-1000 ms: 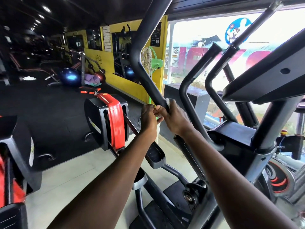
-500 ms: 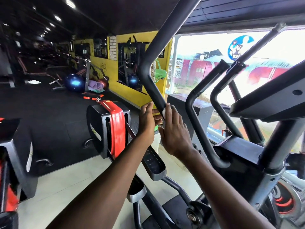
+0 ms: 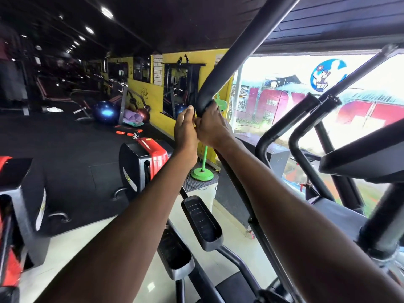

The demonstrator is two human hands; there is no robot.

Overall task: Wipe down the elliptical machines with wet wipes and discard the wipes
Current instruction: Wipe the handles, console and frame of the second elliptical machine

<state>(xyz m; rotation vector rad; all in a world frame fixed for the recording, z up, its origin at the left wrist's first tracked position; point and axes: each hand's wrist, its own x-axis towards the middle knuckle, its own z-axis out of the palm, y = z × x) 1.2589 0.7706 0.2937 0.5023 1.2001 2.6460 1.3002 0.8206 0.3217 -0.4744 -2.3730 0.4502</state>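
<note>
The elliptical's thick black handlebar runs from the top right down to a bend at centre. My right hand grips the bar just below that bend. My left hand is pressed against it from the left, its fingers curled up onto the bar and touching the right hand. No wet wipe shows; anything under the palms is hidden. The machine's console juts out at right, and its pedal lies below my arms.
Two thinner fixed handles rise right of my arms before a bright window. A red-and-black machine housing stands behind my left arm, another at far left. A green fan stand and a blue exercise ball sit by the yellow wall.
Both hands have slid up the handlebar together, from its lower straight part to the bend. The white wipe edge seen by my right hand a second ago no longer shows.
</note>
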